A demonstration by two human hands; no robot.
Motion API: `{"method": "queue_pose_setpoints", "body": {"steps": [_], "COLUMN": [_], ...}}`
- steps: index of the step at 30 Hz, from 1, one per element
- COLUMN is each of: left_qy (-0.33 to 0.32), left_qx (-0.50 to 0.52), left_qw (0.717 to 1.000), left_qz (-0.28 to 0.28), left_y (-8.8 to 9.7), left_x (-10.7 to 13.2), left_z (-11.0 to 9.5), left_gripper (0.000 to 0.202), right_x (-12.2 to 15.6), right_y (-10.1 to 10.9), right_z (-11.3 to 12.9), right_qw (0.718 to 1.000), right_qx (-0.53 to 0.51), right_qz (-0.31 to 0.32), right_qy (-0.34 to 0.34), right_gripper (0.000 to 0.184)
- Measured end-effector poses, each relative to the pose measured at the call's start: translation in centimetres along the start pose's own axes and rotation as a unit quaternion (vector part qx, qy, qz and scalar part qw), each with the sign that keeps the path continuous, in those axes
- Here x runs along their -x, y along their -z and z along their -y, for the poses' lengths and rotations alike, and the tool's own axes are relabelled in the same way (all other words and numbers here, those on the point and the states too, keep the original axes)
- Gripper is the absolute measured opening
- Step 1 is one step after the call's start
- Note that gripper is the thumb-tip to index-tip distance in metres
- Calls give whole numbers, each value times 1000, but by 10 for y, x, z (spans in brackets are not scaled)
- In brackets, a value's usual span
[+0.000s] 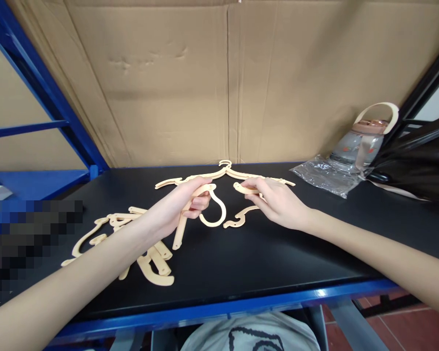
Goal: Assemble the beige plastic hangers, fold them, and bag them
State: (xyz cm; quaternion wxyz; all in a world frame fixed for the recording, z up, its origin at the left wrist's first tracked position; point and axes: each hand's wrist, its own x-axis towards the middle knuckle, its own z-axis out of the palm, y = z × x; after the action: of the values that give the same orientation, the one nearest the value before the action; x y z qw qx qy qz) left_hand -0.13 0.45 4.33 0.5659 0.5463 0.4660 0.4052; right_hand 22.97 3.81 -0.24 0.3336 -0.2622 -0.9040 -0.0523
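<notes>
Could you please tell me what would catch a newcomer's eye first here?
At centre, probably the left hand holding a cream, hooked hanger piece, and the right hand gripping another cream piece. Behind them lies a cream clothes hanger; a clear, beige-handled bottle stands back right.

One left hand (196, 197) and one right hand (278, 201) show, with one table (241, 258), one bottle (356, 144), one clear plastic bag (325, 176) and one spread hanger (225, 170); the loose hanger pieces (160, 280) piled at left overlap too much to count.
</notes>
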Motion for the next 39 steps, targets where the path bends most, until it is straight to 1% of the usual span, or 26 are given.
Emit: {"method": "queue_pose_setpoints", "body": {"steps": [3,5,7,10,12,15,18,21,23,26,30,34,39], "left_qy": [-8,-20,-45,-78,-88,-98,-98,-94,-107,-134,-137,-120,-85], "left_qx": [4,0,-19,-40,-37,-15,11,23,14,-34,-95,-112,-103], "left_qw": [1000,1000,999,996,995,995,995,995,994,989,984,985,987], "left_qz": [2,-8,-23,-33,-27,-10,0,8,26,49,57,53,85], "left_y": [2,4,4,3,3,2,2,0,-2,-5,-8,-9,-7], "left_x": [0,0,0,0,0,0,0,1,1,4,4,2,0], "left_z": [0,1,2,4,4,4,2,1,1,2,6,12,13], "left_gripper": [35,39,40,41,40,33,28,24,20,16,17,17,18], "right_x": [1,1,1,0,-1,-2,-3,-3,-3,-2,-1,-1,-2], "right_y": [2,2,2,2,3,5,6,6,5,5,7,9,9], "right_z": [3,4,4,3,2,0,0,-1,0,3,9,14,16], "right_qw": [1000,1000,1000,1000,999,999,998,1000,1000,1000,999,996,993], "right_qx": [25,25,23,23,24,35,34,15,9,6,12,41,53], "right_qz": [13,12,2,-10,-13,-9,-6,2,4,4,-7,-27,-32], "right_qy": [-2,-10,-14,-13,-20,-41,-49,-28,-6,18,39,78,105], "right_gripper": [14,15,16,12,10,10,9,10,11,11,11,14,20]}}
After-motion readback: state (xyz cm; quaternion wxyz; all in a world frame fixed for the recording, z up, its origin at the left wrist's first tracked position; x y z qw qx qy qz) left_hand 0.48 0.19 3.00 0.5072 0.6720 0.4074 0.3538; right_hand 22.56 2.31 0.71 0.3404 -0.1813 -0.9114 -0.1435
